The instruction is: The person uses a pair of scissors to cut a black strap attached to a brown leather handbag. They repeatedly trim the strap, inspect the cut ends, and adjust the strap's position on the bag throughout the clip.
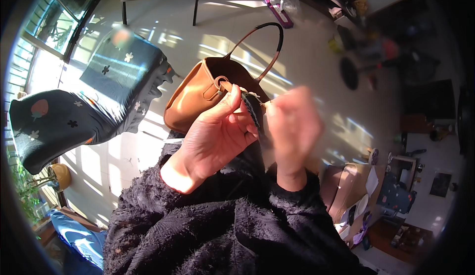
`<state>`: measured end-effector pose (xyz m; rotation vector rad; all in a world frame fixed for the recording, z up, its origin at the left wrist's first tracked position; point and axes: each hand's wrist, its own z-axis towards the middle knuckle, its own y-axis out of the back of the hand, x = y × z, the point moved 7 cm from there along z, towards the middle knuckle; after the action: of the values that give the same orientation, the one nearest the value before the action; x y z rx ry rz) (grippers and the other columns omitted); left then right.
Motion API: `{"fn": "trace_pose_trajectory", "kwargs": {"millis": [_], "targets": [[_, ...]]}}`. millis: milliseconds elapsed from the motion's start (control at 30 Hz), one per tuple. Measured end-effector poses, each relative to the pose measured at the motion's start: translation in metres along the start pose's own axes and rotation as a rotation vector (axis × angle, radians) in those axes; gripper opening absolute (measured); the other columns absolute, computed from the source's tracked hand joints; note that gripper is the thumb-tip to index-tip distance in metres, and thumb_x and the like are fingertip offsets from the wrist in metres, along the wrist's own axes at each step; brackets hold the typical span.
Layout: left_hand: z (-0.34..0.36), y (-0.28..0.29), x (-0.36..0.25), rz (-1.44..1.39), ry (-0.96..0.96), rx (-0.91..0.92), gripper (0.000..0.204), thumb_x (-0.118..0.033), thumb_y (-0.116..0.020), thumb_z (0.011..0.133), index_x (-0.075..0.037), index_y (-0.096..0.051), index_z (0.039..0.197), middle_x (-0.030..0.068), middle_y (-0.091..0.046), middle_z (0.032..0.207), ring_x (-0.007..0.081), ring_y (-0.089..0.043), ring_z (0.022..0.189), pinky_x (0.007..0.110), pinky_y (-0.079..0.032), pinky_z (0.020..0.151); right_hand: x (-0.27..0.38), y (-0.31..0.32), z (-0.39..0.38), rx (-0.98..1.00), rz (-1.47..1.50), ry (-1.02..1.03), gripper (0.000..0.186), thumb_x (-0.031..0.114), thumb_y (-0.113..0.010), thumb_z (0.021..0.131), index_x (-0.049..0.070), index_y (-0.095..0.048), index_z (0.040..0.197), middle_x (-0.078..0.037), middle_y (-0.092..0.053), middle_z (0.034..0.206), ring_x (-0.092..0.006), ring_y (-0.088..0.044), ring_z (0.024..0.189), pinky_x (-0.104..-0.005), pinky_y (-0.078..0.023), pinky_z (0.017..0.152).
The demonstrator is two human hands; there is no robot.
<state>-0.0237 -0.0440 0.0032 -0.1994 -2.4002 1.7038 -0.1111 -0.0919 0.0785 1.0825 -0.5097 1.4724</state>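
A brown leather handbag point(190, 97) stands in front of me with its top open. Its far handle point(279, 42) arches up and is partly covered in black. My left hand point(208, 131) is closed on the near bag handle, thumb on top, close to the ring on the bag's side. A dark strip point(253, 111) with a rough edge runs along that handle below the fingertips. Pale thread-like ends point(262, 103) stick out between the hands. My right hand point(296, 131), blurred by motion, is curled closed just right of the strip; what its fingers hold cannot be made out.
A chair with a dark flowered cover point(118, 67) stands at the left near the window. A purple flat mop point(279, 14) lies at the far side of the tiled floor point(173, 32). Brown boxes point(344, 186) stand on the right, and blue cloth point(79, 235) is at the lower left.
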Motion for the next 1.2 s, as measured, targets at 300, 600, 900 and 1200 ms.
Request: {"fn": "trace_pose_trajectory", "kwargs": {"millis": [300,600,900,1200], "targets": [[0.003,-0.001,-0.001,0.082,-0.035,0.0,0.015,-0.029,-0.054,0.093,-0.015,-0.058,0.088,-0.0085,-0.054,0.075,0.002,-0.042,0.062,0.021,-0.04,0.069,0.016,-0.001,0.004,0.018,-0.272,0.145,0.012,0.0,-0.066,0.064,0.009,-0.059,0.069,0.001,-0.053,0.066,-0.0134,-0.05,0.062,-0.0254,-0.034,0.064],[0.003,0.002,-0.001,0.154,-0.066,-0.055,0.017,-0.034,-0.055,0.091,-0.017,-0.059,0.091,-0.0041,-0.063,0.087,0.0077,-0.056,0.08,0.024,-0.042,0.074,0.01,-0.004,0.012,0.094,-0.172,-0.036,0.014,-0.006,-0.063,0.066,0.004,-0.055,0.068,-0.001,-0.048,0.068,-0.0091,-0.051,0.059,-0.0224,-0.042,0.054],[0.0,-0.009,-0.003,0.133,-0.075,0.002,0.019,-0.032,-0.054,0.092,-0.013,-0.059,0.093,0.0017,-0.064,0.093,0.0141,-0.058,0.095,0.028,-0.041,0.09,0.005,-0.011,0.012,0.099,-0.148,-0.033,0.014,-0.006,-0.064,0.068,0.003,-0.054,0.069,-0.001,-0.047,0.07,-0.0076,-0.05,0.059,-0.021,-0.041,0.052],[0.002,-0.004,-0.003,0.146,-0.069,0.066,0.038,-0.031,-0.052,0.091,-0.007,-0.051,0.12,0.0091,-0.056,0.116,0.0227,-0.051,0.111,0.04,-0.038,0.098,0.002,-0.012,0.012,0.016,-0.19,0.01,0.015,-0.002,-0.066,0.066,0.006,-0.053,0.067,-0.003,-0.047,0.066,-0.0142,-0.051,0.055,-0.0255,-0.042,0.05]]}}
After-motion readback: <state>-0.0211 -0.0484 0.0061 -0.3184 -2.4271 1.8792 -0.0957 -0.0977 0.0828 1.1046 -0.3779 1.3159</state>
